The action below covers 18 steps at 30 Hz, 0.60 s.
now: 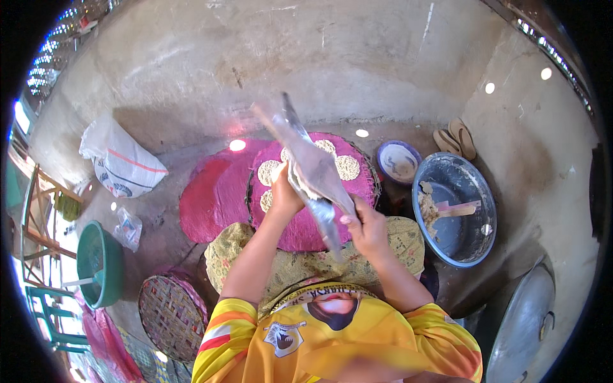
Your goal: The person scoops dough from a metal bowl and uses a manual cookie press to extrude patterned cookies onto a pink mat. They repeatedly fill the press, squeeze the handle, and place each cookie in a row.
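Both of my hands hold a flat board point(313, 163) with shiny plastic sheeting point(324, 220) on it, tilted above the round tray and blurred by motion. My left hand point(286, 195) is closed on its left side, where a strip of pale dough-like stuff shows at the edge. My right hand point(369, 231) grips the lower right corner, thumb on top. Below lies a round woven tray point(378, 185) lined with pink cloth point(297, 237). Several pale, rough-textured discs point(348, 167) rest on the cloth, some partly hidden by the board and my left hand.
A blue basin point(469, 191) at the right holds pale dough point(429, 207) and a flat paddle point(456, 209). Behind it stand a small bowl point(398, 163) and sandals point(458, 137). At the left are a white sack point(121, 159), a green basin point(96, 262) and a woven basket point(171, 316).
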Motion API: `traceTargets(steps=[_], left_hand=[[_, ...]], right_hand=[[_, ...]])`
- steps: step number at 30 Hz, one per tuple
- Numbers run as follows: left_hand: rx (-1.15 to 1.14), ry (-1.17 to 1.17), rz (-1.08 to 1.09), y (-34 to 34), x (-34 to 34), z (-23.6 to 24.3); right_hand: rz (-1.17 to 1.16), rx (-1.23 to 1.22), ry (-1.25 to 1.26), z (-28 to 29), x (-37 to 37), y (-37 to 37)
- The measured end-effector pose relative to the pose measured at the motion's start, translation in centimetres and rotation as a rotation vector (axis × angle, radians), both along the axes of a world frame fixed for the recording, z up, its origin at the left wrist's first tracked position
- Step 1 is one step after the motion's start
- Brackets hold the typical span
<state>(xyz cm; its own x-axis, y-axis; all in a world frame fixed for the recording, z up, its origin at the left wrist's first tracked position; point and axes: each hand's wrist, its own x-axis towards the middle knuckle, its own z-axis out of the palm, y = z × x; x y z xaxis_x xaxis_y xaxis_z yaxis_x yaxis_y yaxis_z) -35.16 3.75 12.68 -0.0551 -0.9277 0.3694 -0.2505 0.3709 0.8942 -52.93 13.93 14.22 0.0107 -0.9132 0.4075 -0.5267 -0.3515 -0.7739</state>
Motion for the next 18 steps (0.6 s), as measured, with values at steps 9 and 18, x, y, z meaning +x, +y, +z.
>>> traceTargets(steps=[9,18], left_hand=[[0.119,-0.230,-0.565,3.9,1.3,3.5],[0.541,-0.342,-0.742,3.5,4.4,3.0]], right_hand=[[0.109,0.224,-0.048,-1.3,-2.5,-0.3],[0.030,0.241,-0.507,-4.2,-4.5,0.2]])
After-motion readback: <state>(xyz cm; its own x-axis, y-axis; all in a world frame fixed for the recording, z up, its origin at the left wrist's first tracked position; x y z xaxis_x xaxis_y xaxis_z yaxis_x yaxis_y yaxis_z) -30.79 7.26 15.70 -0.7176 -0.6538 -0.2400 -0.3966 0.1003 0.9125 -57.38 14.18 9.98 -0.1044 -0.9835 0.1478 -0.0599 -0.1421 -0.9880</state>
